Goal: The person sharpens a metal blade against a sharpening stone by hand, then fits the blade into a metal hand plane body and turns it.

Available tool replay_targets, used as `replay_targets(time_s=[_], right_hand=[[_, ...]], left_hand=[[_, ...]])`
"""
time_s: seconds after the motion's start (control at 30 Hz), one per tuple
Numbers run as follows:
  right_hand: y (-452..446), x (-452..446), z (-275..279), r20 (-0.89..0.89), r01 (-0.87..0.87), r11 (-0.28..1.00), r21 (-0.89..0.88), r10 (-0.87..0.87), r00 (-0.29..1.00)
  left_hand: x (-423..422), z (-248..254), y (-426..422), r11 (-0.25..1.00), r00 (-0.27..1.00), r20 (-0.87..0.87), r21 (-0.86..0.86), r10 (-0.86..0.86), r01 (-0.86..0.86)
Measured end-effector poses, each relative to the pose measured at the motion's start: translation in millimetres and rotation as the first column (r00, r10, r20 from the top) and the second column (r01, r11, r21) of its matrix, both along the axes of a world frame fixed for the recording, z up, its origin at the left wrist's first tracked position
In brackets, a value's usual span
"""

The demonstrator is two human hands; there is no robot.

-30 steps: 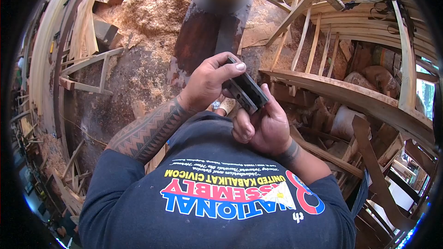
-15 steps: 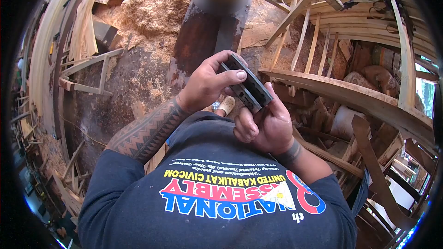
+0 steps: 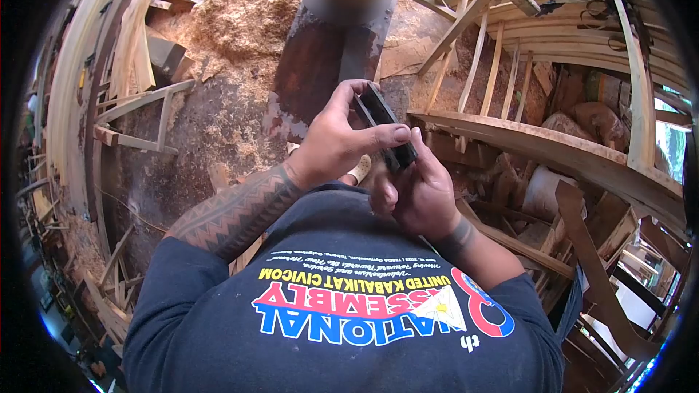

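A dark, narrow metal block with slots or holes along its face is held tilted in front of my chest. My left hand is closed on it, fingers round its far end and thumb lying across its lower part. At the near end of the block, my right hand grips it with thumb and fingers. Some right-hand fingers are blurred by motion. The block's underside is hidden by my hands.
Ahead stands a wet-looking brown plank or bench, with a blurred patch at its far end. Sawdust is heaped beside it. A wooden frame with slats runs along the right, and a small wooden frame lies left.
The block has been turned in my hands so its face looks narrower. My left thumb has slid toward its near end, and my right fingers have shifted.
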State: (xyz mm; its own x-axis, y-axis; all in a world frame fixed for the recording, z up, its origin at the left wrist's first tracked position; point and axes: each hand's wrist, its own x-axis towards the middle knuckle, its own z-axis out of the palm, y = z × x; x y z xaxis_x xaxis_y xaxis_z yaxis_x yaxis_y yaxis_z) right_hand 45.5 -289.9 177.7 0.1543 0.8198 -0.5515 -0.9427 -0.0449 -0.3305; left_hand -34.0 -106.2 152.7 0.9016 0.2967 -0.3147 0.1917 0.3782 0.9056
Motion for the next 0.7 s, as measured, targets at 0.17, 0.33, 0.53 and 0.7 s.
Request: replay_targets(time_s=[0.17,0.33,0.53,0.7], right_hand=[[2,-2,-5,0.089,-0.015,1.0,-0.016,0.017,0.996],[3,-5,-7,0.054,0.004,1.0,-0.007,-0.003,0.999],[2,-6,-10,-0.005,0.015,0.999,0.048,-0.014,1.0],[0,-5,-15,-0.017,-0.01,0.998,0.058,0.011,1.0]], left_hand=[[-2,8,-7,0.999,1.0,-0.007,-0.038,0.019,-0.019],[-1,5,-10,0.999,1.0,-0.001,-0.031,0.025,-0.025],[-1,5,-10,0.997,1.0,0.001,-0.072,0.022,-0.022],[-2,6,-12,0.994,1.0,-0.011,-0.104,0.029,-0.03]])
